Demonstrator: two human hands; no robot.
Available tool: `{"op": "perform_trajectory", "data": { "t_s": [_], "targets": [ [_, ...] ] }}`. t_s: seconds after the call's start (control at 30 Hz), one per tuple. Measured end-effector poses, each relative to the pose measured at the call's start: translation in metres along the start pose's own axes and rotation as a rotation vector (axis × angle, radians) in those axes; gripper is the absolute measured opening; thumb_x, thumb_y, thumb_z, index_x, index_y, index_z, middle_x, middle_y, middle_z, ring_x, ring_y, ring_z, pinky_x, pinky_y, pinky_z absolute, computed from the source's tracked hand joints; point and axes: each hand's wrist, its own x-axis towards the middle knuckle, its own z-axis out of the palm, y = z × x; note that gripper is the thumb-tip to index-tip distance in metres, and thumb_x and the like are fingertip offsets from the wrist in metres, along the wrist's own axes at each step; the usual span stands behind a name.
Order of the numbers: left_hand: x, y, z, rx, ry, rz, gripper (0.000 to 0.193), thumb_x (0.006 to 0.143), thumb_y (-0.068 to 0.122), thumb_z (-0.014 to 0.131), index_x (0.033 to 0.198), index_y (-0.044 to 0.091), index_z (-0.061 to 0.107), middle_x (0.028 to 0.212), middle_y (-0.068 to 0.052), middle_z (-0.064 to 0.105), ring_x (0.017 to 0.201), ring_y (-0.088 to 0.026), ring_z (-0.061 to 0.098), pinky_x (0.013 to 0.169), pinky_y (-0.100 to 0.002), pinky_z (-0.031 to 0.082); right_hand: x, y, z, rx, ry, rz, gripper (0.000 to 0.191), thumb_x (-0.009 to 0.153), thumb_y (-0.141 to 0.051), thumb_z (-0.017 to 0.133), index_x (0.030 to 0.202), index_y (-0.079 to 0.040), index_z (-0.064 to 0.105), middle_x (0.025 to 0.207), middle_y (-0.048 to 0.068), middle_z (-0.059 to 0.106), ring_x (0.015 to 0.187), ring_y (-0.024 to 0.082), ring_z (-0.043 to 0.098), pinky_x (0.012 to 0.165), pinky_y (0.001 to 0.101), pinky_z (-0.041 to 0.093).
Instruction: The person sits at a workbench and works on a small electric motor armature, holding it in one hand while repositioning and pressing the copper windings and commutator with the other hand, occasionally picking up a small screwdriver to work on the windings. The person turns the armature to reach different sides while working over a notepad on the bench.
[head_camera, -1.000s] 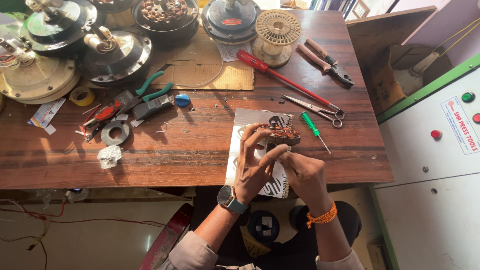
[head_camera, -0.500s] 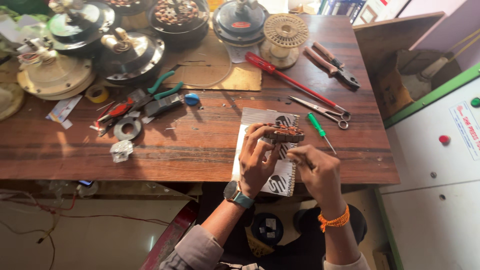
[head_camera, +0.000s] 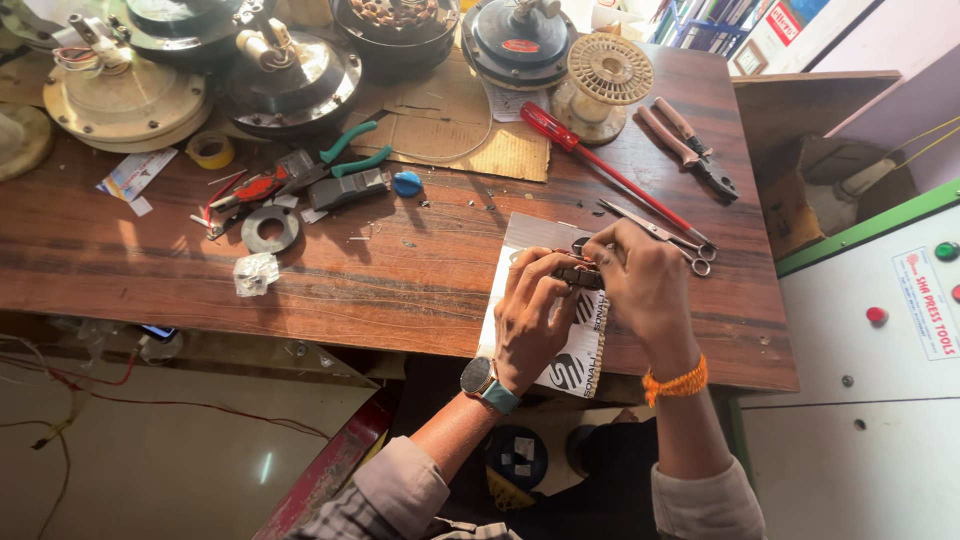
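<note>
Both my hands meet over a white printed card (head_camera: 585, 335) at the near edge of a wooden bench (head_camera: 380, 260). My left hand (head_camera: 535, 315), with a watch on the wrist, and my right hand (head_camera: 645, 285), with an orange thread on the wrist, together grip a small dark metal part with copper winding (head_camera: 578, 272). Fingers hide most of the part. Scissors (head_camera: 660, 235) lie just beyond my right hand.
A red-handled screwdriver (head_camera: 590, 165), pliers (head_camera: 690, 145), a wire spool (head_camera: 605, 80), green-handled cutters (head_camera: 350, 155), a tape roll (head_camera: 212, 150), a metal ring (head_camera: 270, 228) and several fan motor housings (head_camera: 290, 75) lie on the bench. A white cabinet with coloured buttons (head_camera: 880, 320) stands at the right.
My right hand has moved up onto the wound part, joining the left. The view has shifted closer and to the right.
</note>
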Motion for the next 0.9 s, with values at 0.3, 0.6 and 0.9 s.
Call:
{"op": "perform_trajectory", "data": {
  "t_s": [0.3, 0.6, 0.9],
  "targets": [
    [0.004, 0.003, 0.001, 0.263, -0.178, 0.076, 0.082, 0.074, -0.013, 0.073, 0.141, 0.033, 0.061, 0.13, -0.003, 0.049, 0.125, -0.028, 0.05, 0.09, -0.035, 0.061, -0.02, 0.031, -0.019, 0.199, 0.144, 0.039, 0.008, 0.092, -0.008, 0.071, 0.098, -0.003, 0.073, 0.073, 0.004, 0.072, 0.059, 0.006, 0.057, 0.05, 0.0278, 0.041],
    [0.003, 0.002, 0.006, 0.173, -0.21, -0.002, 0.084, 0.063, -0.011, 0.075, 0.135, 0.029, 0.062, 0.128, -0.002, 0.049, 0.126, -0.029, 0.046, 0.092, -0.037, 0.06, -0.07, 0.039, -0.011, 0.244, 0.167, -0.079, 0.008, 0.088, -0.006, 0.075, 0.096, -0.004, 0.073, 0.076, 0.003, 0.075, 0.055, 0.006, 0.061, 0.047, 0.0258, 0.043],
    [-0.008, -0.01, 0.016, -0.088, -0.169, 0.104, 0.073, 0.084, -0.007, 0.077, 0.141, 0.032, 0.053, 0.143, -0.005, 0.041, 0.143, -0.031, 0.045, 0.105, -0.037, 0.063, -0.075, 0.047, 0.032, 0.206, 0.28, -0.388, 0.007, 0.089, 0.002, 0.071, 0.094, -0.003, 0.071, 0.085, 0.01, 0.076, 0.064, 0.015, 0.071, 0.055, 0.0299, 0.055]
  ]
}}
